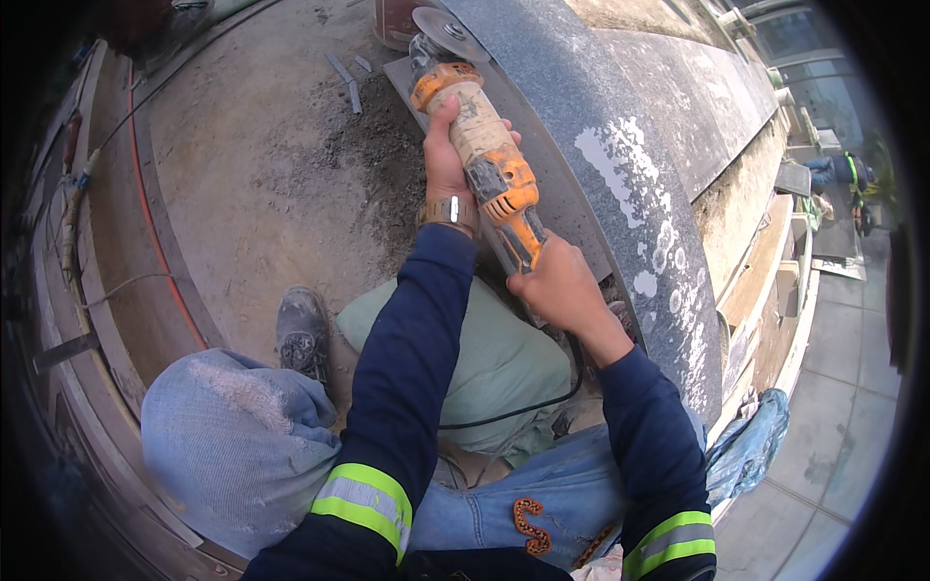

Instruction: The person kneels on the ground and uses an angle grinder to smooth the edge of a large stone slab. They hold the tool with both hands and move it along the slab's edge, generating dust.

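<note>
Against the dark granite slab (639, 126), the person holds an orange angle grinder (484, 145) with 2 hands. Left hand (446, 160) fingers wrapped shut around the front body; right hand (557, 286) closed on the rear handle. Disc (448, 34) sits at slab edge. Black cord (523, 407) trails over a green sack (494, 368).

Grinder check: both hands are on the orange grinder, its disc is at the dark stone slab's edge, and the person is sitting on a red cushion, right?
Not quite. The head view shows a pale green cushion, not red. The rest holds: left hand and right hand grip the orange grinder, its disc at the edge of the dark stone slab.
</note>
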A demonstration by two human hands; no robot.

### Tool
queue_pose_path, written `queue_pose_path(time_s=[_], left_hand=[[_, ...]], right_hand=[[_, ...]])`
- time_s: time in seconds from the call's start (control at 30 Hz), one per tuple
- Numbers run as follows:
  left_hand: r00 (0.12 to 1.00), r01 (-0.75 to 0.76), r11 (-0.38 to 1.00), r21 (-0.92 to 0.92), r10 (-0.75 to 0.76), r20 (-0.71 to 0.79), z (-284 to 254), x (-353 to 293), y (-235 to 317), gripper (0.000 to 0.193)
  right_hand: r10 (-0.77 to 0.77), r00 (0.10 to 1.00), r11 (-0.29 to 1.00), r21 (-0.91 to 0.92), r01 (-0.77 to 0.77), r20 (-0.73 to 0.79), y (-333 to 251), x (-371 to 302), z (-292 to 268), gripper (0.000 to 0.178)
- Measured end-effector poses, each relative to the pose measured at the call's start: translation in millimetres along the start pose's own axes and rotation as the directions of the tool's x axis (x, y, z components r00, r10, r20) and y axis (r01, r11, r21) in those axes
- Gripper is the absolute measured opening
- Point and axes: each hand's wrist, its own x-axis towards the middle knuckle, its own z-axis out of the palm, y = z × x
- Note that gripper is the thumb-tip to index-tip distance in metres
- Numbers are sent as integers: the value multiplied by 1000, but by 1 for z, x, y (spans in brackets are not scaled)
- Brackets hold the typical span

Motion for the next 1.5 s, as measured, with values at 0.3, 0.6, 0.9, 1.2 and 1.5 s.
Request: queue_pose_path(time_s=[0.3,0.6,0.9,1.2,1.5], left_hand=[[1000,-3,1000,5,3,22,-2,7,4,68],[1000,-19,999,38,19,8,1,11,8,68],[1000,-18,999,39,17,16,1,16,10,68],[999,-24,999,45,23,30,-1,21,12,68],[999,-24,998,52,23,23,-1,27,13,68]], right_hand=[[15,1000,1000,11,-15,24,-2,8,0,38],[76,995,996,31,-78,64,-7,14,-3,37],[50,999,999,20,-51,19,-3,19,0,36],[82,995,996,23,-84,64,-9,24,-4,42],[109,991,994,19,-111,71,-10,29,-4,43]])
